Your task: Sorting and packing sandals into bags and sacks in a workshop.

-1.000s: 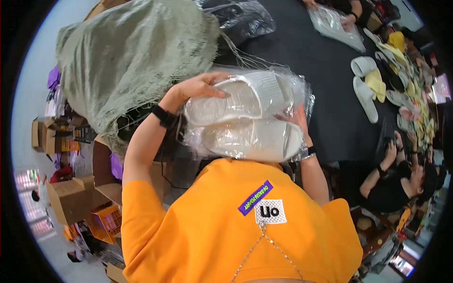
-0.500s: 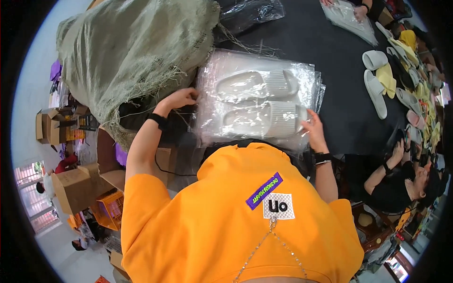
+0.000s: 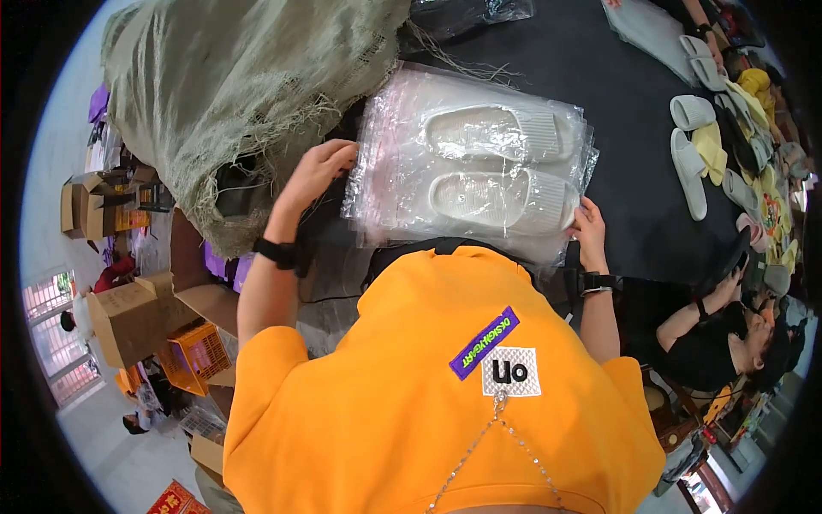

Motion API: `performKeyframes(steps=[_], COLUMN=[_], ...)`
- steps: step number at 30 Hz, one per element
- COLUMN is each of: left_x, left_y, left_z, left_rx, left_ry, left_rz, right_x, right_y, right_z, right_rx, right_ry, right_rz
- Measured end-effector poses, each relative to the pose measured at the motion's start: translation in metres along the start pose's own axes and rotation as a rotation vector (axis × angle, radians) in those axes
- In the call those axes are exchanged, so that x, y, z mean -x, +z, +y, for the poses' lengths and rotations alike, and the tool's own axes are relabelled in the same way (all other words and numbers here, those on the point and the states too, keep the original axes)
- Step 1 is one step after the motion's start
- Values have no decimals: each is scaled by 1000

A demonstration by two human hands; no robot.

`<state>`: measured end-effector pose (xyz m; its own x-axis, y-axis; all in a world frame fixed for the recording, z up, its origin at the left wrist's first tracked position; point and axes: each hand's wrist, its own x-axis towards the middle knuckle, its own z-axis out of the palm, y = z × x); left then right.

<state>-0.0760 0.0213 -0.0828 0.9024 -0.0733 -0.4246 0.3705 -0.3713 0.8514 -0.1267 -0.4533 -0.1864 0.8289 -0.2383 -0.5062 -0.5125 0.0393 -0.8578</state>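
White slide sandals [image 3: 492, 137], partly masked by glare, were seen amid clear plastic bags [image 3: 396, 171] on the black worktop [image 3: 634, 171]; the bags' edges were met by the left hand [image 3: 317, 177] and right hand [image 3: 591, 235]; whether either grip pinched them could not be told.

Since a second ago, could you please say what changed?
The left hand released the upper white slipper and moved left to the edge of the clear bags; the right hand is at their lower right corner. The slippers lie farther apart; the green sack stayed put.
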Motion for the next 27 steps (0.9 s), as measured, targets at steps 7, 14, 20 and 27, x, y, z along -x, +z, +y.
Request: performKeyframes(steps=[7, 14, 20, 27], left_x=[-28, -47, -53, -57], left_y=[77, 91, 108, 82], left_z=[-40, -65, -62, -53], left_rx=[-478, -415, -681, 63], left_ry=[-70, 199, 306, 43], left_rz=[-36, 232, 447, 300], right_x=[-5, -8, -8, -6], right_y=[2, 2, 1, 4], right_z=[6, 9, 8, 3], right_rx=[49, 52, 215, 87], right_ry=[-46, -79, -108, -115], right_rz=[2, -14, -21, -25])
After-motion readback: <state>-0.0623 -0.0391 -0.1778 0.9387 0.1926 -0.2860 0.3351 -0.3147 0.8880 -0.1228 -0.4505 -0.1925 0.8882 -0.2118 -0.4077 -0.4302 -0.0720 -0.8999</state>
